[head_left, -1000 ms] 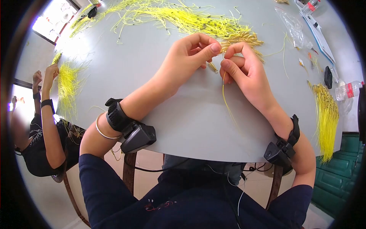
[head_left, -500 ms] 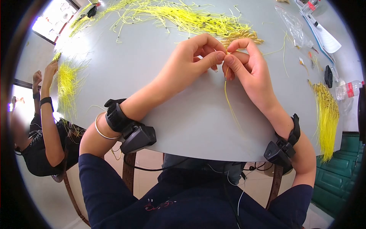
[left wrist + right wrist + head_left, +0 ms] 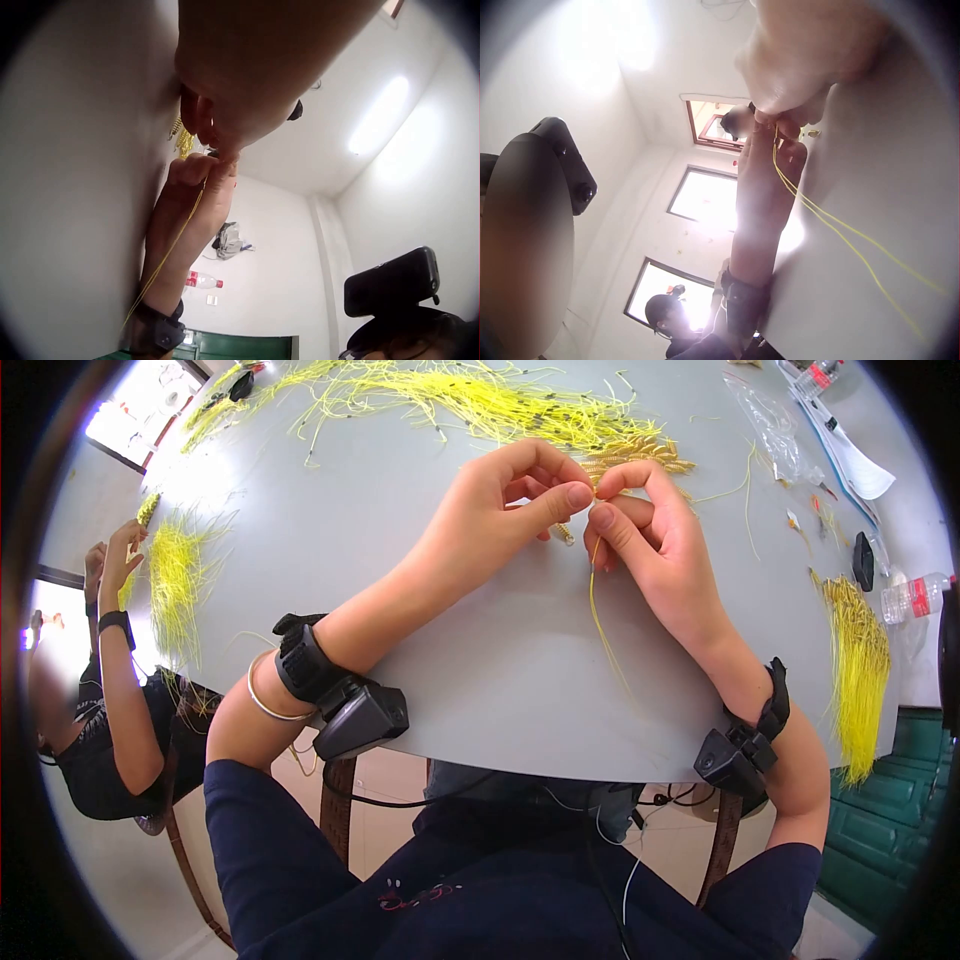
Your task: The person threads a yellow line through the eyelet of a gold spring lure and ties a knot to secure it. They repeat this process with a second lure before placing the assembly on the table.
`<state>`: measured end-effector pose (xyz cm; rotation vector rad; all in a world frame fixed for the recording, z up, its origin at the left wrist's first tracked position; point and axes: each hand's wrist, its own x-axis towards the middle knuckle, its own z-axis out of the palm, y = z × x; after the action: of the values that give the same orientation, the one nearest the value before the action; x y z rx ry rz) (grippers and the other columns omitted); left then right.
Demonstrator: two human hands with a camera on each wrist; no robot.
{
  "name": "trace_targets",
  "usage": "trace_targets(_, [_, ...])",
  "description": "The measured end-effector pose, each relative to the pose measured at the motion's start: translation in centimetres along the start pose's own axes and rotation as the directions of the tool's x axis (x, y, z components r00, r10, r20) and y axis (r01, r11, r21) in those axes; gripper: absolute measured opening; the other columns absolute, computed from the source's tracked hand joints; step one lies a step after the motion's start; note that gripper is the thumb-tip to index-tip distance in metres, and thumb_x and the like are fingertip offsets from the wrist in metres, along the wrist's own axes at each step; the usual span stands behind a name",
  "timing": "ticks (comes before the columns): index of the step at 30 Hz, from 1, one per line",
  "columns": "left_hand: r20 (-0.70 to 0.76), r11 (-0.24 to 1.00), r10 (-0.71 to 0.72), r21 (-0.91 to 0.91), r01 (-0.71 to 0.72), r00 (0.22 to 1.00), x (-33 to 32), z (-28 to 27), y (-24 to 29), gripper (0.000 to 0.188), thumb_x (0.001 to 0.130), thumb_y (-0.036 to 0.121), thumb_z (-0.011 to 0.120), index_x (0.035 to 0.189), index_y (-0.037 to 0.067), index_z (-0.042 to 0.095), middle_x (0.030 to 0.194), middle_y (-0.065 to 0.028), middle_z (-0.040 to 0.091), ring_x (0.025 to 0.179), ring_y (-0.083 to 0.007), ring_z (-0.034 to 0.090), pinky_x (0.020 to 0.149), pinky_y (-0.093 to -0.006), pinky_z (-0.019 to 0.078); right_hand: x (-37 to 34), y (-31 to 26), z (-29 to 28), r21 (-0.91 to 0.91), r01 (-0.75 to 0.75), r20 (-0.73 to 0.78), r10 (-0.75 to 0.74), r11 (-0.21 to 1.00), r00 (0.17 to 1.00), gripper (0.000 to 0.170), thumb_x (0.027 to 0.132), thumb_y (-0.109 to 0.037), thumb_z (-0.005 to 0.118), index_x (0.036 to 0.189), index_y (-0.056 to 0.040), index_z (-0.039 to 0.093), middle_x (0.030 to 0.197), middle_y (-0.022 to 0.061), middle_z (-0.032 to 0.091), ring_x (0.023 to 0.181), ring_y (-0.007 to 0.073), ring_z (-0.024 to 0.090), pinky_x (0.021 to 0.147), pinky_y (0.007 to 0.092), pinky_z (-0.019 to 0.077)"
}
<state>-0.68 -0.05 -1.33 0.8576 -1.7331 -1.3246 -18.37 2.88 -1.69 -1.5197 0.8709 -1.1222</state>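
Note:
In the head view the left hand [image 3: 497, 505] and right hand [image 3: 655, 540] meet fingertip to fingertip above the grey table [image 3: 480, 690]. Between right thumb and index finger is pinched a thin yellow line [image 3: 600, 622], its tail hanging toward the near edge. The left thumb and index finger pinch at the same spot; what lies between them is too small to tell. A small gold coiled piece [image 3: 564, 534] shows below the left fingers. From the right wrist view, two yellow strands [image 3: 832, 217] trail from the joined fingertips.
Behind the hands spreads a pile of yellow lines [image 3: 480, 405] with gold coils [image 3: 640, 455]. On the right lie another yellow bundle [image 3: 855, 670], a plastic bag [image 3: 775, 435], a black object [image 3: 862, 561] and a bottle [image 3: 915, 598]. Another person [image 3: 120, 700] sits at the left.
Both hands have come together, the right moving slightly up and right with the line. The left fingertips have shifted right to meet it. The other person's hands have moved a little.

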Motion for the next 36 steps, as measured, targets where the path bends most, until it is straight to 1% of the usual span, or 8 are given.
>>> trace_targets(9, [0.072, 1.0, -0.019, 0.021, 0.018, 0.997, 0.2, -0.1, -0.2, 0.017, 0.086, 0.018, 0.061, 0.095, 0.004, 0.059, 0.087, 0.0007, 0.061, 0.082, -0.0069, 0.057, 0.071, -0.0216, 0.0437, 0.1, 0.0, -0.2, 0.035, 0.014, -0.009, -0.013, 0.999, 1.0, 0.022, 0.091, -0.014, 0.054, 0.104, -0.0011, 0.042, 0.071, 0.0034, 0.058, 0.065, 0.0071, 0.054, 0.059, 0.0186, 0.0415])
trace_targets(12, [0.036, 0.991, -0.061, 0.12, 0.056, 0.998, 0.0, -0.3, 0.4, 0.014, 0.084, 0.014, 0.062, 0.092, 0.003, 0.06, 0.086, 0.0005, 0.061, 0.084, -0.0085, 0.058, 0.074, -0.0227, 0.0447, 0.1, 0.3, 0.1, 0.029, 0.019, -0.007, -0.019, 0.999, 1.0, 0.024, 0.09, -0.011, 0.054, 0.108, -0.001, 0.043, 0.075, 0.0033, 0.058, 0.067, 0.0074, 0.055, 0.059, 0.0189, 0.0422])
trace_targets(14, [-0.063, 0.984, 0.004, 0.178, 0.007, 0.998, 0.0, -0.3, 0.2, 0.014, 0.084, 0.016, 0.062, 0.091, 0.003, 0.061, 0.086, -0.0001, 0.062, 0.085, -0.008, 0.058, 0.074, -0.0234, 0.0445, 0.1, 0.3, 0.1, 0.01, 0.038, -0.004, -0.038, 0.999, 0.999, 0.025, 0.089, -0.01, 0.054, 0.109, -0.0012, 0.043, 0.077, 0.0031, 0.058, 0.067, 0.0075, 0.055, 0.06, 0.0189, 0.0426])
trace_targets(17, [-0.155, 0.958, 0.09, 0.283, -0.043, 0.984, 0.0, -0.3, 0.1, 0.017, 0.085, 0.02, 0.062, 0.093, 0.004, 0.061, 0.087, 0.0001, 0.063, 0.086, -0.0066, 0.057, 0.072, -0.0226, 0.0437, 0.0, 0.0, 0.1, -0.05, 0.045, -0.054, -0.048, 0.998, 0.997, 0.022, 0.088, -0.008, 0.054, 0.108, -0.0021, 0.046, 0.079, 0.0027, 0.058, 0.068, 0.0078, 0.055, 0.059, 0.0191, 0.0427])
trace_targets(23, [-0.129, 0.979, 0.037, 0.205, -0.01, 0.991, 0.0, -0.2, 0.1, 0.02, 0.087, 0.023, 0.059, 0.096, 0.005, 0.061, 0.089, 0.0007, 0.063, 0.084, -0.0053, 0.056, 0.069, -0.0207, 0.042, -0.2, -1.1, 0.0, -0.106, -0.077, -0.165, 0.059, 0.991, 0.985, 0.012, 0.088, -0.009, 0.055, 0.098, -0.0023, 0.053, 0.075, 0.0008, 0.055, 0.066, 0.0063, 0.053, 0.057, 0.0185, 0.0418])
trace_targets(25, [-0.119, 0.98, 0.04, 0.2, -0.015, 0.992, 0.0, -0.1, 0.0, 0.02, 0.087, 0.023, 0.059, 0.096, 0.005, 0.061, 0.089, 0.0005, 0.063, 0.083, -0.0052, 0.056, 0.068, -0.0207, 0.042, -0.1, -0.7, 0.3, -0.178, 0.011, -0.18, -0.044, 0.984, 0.983, 0.01, 0.088, -0.011, 0.057, 0.092, -0.0019, 0.055, 0.071, -0.001, 0.054, 0.062, 0.0046, 0.05, 0.056, 0.0171, 0.0401])
trace_targets(28, [-0.104, 0.982, 0.044, 0.186, -0.024, 0.994, 0.0, -0.1, 0.0, 0.021, 0.087, 0.023, 0.06, 0.095, 0.004, 0.061, 0.089, 0.0003, 0.063, 0.081, -0.005, 0.056, 0.068, -0.0206, 0.042, -0.2, -0.8, 0.2, -0.168, -0.061, -0.105, 0.044, 0.984, 0.994, 0.011, 0.087, -0.013, 0.059, 0.086, -0.0015, 0.057, 0.068, -0.002, 0.054, 0.061, 0.0038, 0.048, 0.055, 0.0167, 0.0385])
trace_targets(36, [-0.043, 0.987, 0.011, 0.163, -0.004, 0.999, -0.2, 0.0, 0.2, 0.02, 0.086, 0.021, 0.062, 0.095, 0.003, 0.06, 0.089, 0.0003, 0.062, 0.082, -0.0057, 0.056, 0.069, -0.0206, 0.043, -0.2, -0.9, 0.1, -0.169, -0.045, -0.091, 0.03, 0.985, 0.995, 0.013, 0.087, -0.013, 0.059, 0.083, -0.0013, 0.056, 0.068, -0.0013, 0.054, 0.06, 0.0039, 0.047, 0.054, 0.0173, 0.0375])
